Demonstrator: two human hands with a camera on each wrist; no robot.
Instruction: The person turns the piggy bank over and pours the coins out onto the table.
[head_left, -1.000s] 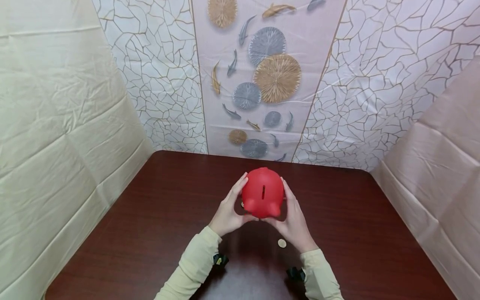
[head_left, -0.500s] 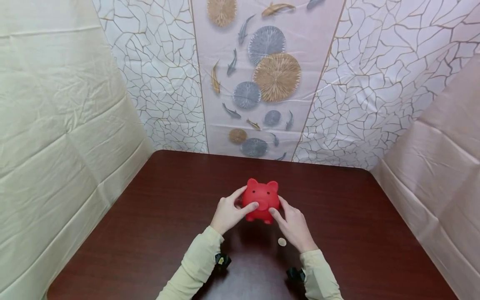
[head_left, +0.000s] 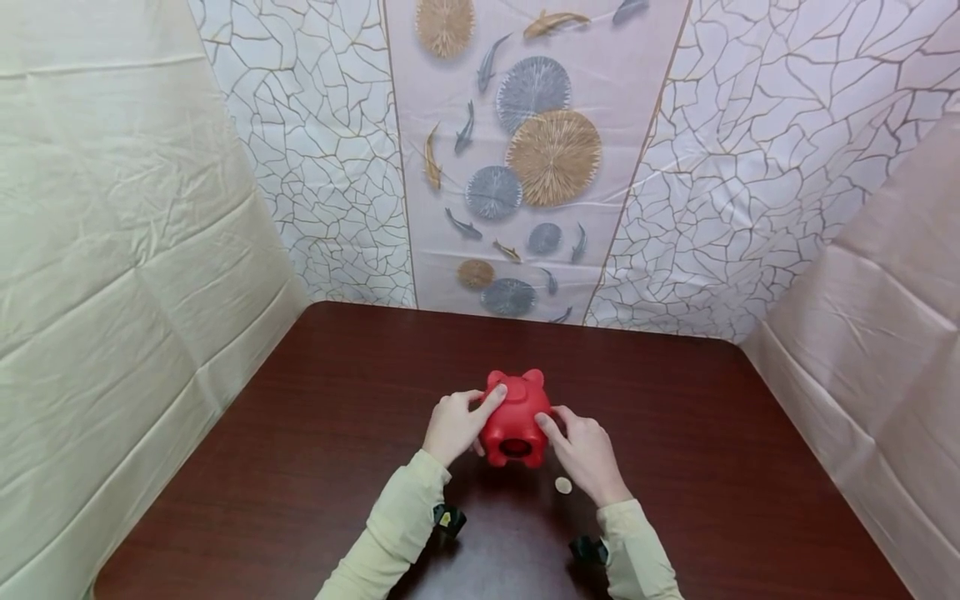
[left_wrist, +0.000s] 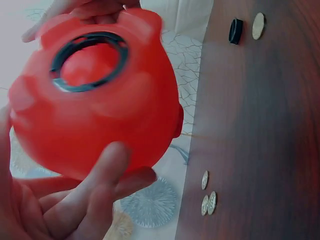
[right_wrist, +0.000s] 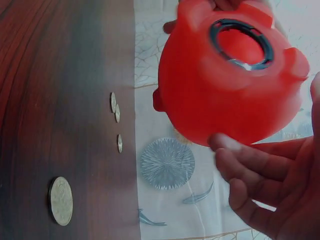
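A red piggy bank (head_left: pixel 517 423) is held above the table between both hands, tipped back with its belly turned to the person. My left hand (head_left: pixel 455 427) grips one side, its thumb lying near the snout. On the other side my right hand (head_left: pixel 588 454) holds it with thumb and fingers. Underneath, the round belly hole (left_wrist: pixel 90 62) is uncovered, ringed in black, and red inside wall shows through it. A black plug (left_wrist: pixel 235 31) lies on the table beside a coin (left_wrist: pixel 258 26). Close to the right hand lies a gold-coloured coin (head_left: pixel 563 485).
Three more coins, one of them this coin (right_wrist: pixel 119 143), lie grouped on the dark wooden table (head_left: pixel 360 375), beyond the piggy bank. Patterned cloth (head_left: pixel 495 167) hangs behind the table's far edge, with pale cloth at both sides. Black wrist cameras (head_left: pixel 450 519) sit under the sleeves.
The piggy bank has rotated from showing its top coin slot, through its face, to showing its belly hole. It has come lower and nearer the person, both hands keeping hold.
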